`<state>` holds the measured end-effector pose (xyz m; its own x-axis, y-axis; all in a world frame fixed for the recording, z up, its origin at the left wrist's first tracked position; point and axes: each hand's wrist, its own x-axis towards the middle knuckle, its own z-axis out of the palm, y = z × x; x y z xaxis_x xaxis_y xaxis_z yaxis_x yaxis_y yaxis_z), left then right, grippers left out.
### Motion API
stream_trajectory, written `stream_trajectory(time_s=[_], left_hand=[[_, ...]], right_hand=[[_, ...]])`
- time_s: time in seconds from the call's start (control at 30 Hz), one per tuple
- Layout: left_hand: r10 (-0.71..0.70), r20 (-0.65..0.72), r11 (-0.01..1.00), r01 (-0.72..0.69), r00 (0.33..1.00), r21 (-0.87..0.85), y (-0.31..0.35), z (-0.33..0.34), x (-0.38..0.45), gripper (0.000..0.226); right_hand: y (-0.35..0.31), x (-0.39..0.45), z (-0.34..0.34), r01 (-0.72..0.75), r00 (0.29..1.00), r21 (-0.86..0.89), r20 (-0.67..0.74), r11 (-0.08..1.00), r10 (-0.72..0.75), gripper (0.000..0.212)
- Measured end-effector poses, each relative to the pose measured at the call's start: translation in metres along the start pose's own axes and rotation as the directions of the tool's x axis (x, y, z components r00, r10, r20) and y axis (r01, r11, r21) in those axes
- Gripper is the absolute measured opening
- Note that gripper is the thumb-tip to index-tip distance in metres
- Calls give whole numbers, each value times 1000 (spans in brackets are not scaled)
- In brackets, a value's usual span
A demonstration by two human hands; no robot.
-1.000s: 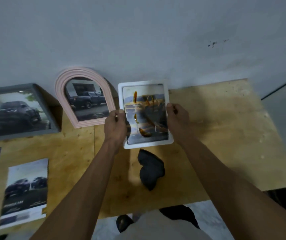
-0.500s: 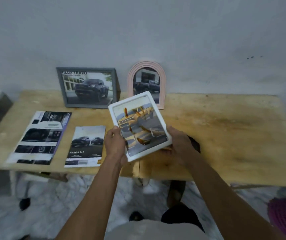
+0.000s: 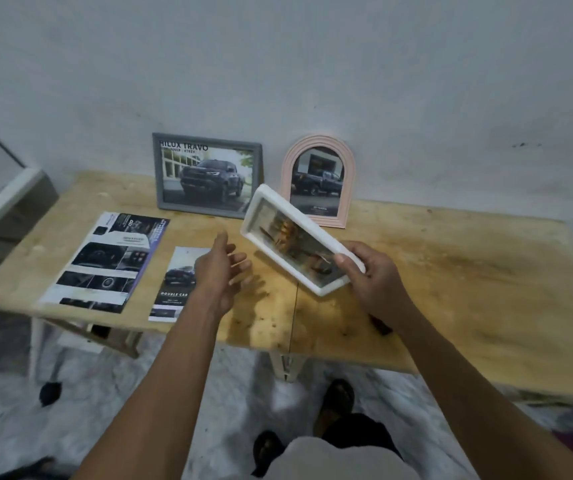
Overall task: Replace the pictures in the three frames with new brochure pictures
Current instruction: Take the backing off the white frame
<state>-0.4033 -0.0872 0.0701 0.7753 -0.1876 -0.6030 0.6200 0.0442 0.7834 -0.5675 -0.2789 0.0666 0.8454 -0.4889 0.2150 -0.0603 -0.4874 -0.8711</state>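
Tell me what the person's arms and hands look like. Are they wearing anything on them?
Both arms are bare, with no sleeves in sight. The left hand and right hand wear no gloves, and no watch, bracelet or ring shows, though the picture is a bit blurry for small things.

White frame point(image 3: 326, 289) with blurred, perhaps orange picture; grey frame point(image 3: 156, 174); pink arched frame point(image 3: 349, 188); pale wooden table point(image 3: 468, 271).

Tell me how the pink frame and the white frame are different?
The pink frame has an arched top; the white frame is rectangular. The pink frame stands at the wall on the table; the white frame is tilted in the right hand. The pink frame shows a dark truck; the white frame's picture has orange. Both hold pictures.
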Motion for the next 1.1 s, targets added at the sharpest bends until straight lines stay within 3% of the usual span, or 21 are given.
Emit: stream_trajectory(time_s=[0.13,0.2,0.33,0.43,0.5,0.57,0.63,0.7,0.8,1.1], left_hand=[[-44,101,998,38,994,59,28,-4,5,57],[-84,137,988,65,987,137,35,-9,8,51],[-186,165,958,142,969,250,24,-21,17,28],[-201,160,944,148,966,295,3,-32,19,22],[-211,185,937,144,960,319,-12,-39,19,23],[-216,211,936,141,953,321,-26,-43,18,23],[-211,204,934,135,956,331,-36,-45,19,26],[-202,184,923,124,962,363,-46,-45,23,28],[-207,169,898,119,964,424,-60,-41,35,29],[-200,50,835,144,978,531,-76,-21,83,26]], right_hand=[[3,-8,-2,192,981,-112,-12,975,-194,26],[4,-14,-1,261,965,-190,18,946,-263,27],[7,-28,3,269,963,-299,50,916,-266,23],[13,-43,7,37,999,-221,-24,975,-43,33],[20,-52,13,-237,971,20,-32,971,238,43],[33,-56,22,-478,857,405,20,780,515,41],[46,-57,30,-555,713,622,13,553,701,37],[50,-56,35,-617,619,586,-51,525,784,31],[55,-52,39,-693,613,412,-98,592,784,11],[95,-4,56,-795,595,76,-94,602,798,32]])
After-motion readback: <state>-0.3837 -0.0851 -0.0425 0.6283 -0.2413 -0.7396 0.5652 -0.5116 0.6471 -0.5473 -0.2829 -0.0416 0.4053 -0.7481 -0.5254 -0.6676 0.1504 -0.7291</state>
